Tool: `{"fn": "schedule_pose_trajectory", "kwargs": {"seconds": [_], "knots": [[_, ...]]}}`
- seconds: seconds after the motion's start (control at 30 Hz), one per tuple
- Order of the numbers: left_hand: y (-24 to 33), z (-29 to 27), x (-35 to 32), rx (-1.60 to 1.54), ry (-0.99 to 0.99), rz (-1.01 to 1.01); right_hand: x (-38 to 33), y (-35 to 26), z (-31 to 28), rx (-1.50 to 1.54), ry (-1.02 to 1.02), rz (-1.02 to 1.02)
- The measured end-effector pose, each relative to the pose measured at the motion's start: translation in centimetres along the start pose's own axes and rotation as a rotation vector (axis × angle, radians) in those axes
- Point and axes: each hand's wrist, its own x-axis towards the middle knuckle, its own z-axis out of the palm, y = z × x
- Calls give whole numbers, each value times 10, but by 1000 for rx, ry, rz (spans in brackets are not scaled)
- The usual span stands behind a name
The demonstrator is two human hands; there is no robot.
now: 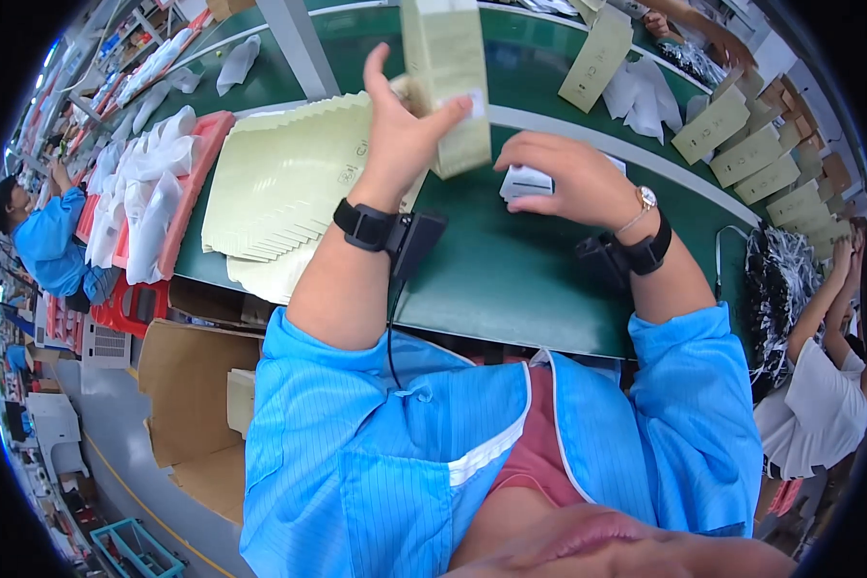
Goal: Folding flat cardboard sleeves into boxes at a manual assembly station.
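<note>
Under your forearms lies a dark green work surface (511, 279), and the room beyond it is a crowded packing line. Your left hand (400, 135) is raised off the surface, wrist bent up, thumb stretched across the face of a pale cream carton (443, 77) and fingers wrapped behind it, so the hand is clamped on the carton, which stands upright above your knuckles. Your right hand (573, 178) hovers low just to the right, palm down, fingers curled together over a small white item (525, 181); the view is too cramped to say whether they truly grip it or only rest on it. Both wrists carry black straps.

Left of your left fingers, a fanned stack of flat cream cartons (279, 183) covers the surface, and past that sit red trays (188, 193) of white bags. Beyond your right fingers, more folded cartons (742, 144) lean in a row. A co-worker in blue (48, 241) works far left.
</note>
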Motion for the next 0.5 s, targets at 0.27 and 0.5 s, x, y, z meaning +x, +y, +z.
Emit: {"fn": "schedule_pose_trajectory", "kwargs": {"seconds": [0.27, 0.5], "knots": [[-2, -6, 6, 176, 42, 194, -16, 39, 24, 227, -256, 277], [-4, -5, 6, 143, 31, 208, -15, 39, -2, 204, 122, 446]]}}
